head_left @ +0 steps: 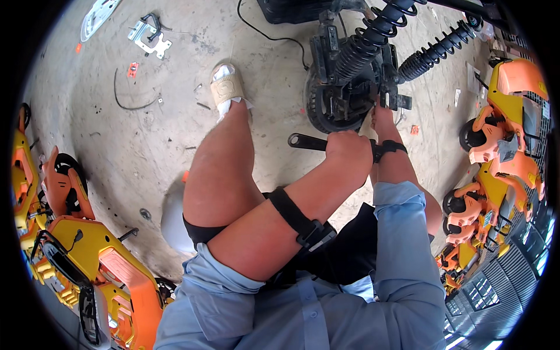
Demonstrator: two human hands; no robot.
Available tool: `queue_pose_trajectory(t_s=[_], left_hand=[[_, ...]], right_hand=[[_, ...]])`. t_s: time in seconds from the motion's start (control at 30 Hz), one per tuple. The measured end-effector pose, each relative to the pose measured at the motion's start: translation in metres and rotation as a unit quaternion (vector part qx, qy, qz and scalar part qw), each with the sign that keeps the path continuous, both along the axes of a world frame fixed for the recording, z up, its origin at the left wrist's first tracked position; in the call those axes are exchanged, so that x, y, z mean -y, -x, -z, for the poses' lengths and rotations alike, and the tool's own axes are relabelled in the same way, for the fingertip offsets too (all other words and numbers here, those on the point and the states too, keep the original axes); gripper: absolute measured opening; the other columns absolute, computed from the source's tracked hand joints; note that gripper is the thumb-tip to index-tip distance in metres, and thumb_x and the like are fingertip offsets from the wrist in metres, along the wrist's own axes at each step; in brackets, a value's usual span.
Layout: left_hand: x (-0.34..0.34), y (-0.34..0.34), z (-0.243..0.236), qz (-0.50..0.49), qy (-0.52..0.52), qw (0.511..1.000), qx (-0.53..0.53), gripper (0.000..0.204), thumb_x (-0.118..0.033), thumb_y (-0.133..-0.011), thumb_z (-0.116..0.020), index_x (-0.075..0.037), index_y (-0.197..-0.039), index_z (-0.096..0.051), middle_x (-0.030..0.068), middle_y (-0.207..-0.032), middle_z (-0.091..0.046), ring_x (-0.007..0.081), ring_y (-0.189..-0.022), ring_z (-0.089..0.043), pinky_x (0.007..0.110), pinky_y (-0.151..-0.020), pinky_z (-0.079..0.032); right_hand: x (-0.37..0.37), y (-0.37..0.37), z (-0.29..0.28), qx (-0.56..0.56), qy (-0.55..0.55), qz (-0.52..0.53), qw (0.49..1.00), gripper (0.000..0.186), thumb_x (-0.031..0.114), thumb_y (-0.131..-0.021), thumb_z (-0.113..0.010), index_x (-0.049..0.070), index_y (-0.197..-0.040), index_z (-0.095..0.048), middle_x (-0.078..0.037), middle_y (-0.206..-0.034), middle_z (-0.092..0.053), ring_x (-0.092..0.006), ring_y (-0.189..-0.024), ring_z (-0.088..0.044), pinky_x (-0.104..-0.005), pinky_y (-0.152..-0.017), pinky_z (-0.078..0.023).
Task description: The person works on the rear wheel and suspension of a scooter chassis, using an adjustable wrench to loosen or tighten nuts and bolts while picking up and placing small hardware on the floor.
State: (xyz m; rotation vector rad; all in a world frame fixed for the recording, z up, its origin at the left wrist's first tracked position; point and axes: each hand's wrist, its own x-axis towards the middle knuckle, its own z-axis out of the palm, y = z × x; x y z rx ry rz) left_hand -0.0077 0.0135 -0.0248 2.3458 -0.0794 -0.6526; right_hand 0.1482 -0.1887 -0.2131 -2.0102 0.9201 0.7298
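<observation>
While the left grip (348, 150) is clenching a dark wrench (309, 142), ring end left and long axis running crosswise, the wheel (315, 106) is lying just ahead; the right grip (382, 120) is sitting closer, at the wheel's right side, too hidden to tell its closure.

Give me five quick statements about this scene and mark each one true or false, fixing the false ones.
1. The left hand holds a black tool. True.
2. The right hand lies flat on the floor. False: it is up beside the black wheel.
3. A sandal is on the left foot. True.
4. The shirt is bright red. False: it is light blue.
5. Yellow and orange scooters stand on both sides. True.
</observation>
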Motion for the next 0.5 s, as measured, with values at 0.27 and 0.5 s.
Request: queue_pose_trajectory(t_s=[0.27, 0.5], left_hand=[[0.003, -0.007, -0.001, 0.002, 0.001, 1.0, -0.028, 0.024, -0.011, -0.081, -0.06, -0.001, -0.102, -0.063, 0.0169, -0.094, -0.065, 0.0299, -0.089, -0.067, 0.038, -0.072, -0.054], [0.007, 0.003, 0.01, -0.024, 0.017, 0.999, 0.016, 0.021, -0.012, -0.079, -0.062, -0.001, -0.097, -0.063, 0.0156, -0.09, -0.065, 0.0299, -0.084, -0.067, 0.038, -0.068, -0.052]], right_hand=[[0.005, 0.001, 0.014, 0.09, 0.145, -0.184, 0.968, 0.057, 0.059, -0.095, -0.043, 0.006, -0.089, -0.064, -0.009, -0.061, -0.059, -0.0257, -0.051, -0.058, -0.0406, -0.045, -0.045], [-0.014, 0.014, 0.005, 0.086, 0.314, -0.33, 0.886, 0.071, 0.056, -0.099, -0.032, -0.004, -0.103, -0.069, -0.029, -0.107, -0.065, -0.0445, -0.101, -0.063, -0.0514, -0.086, -0.051]])
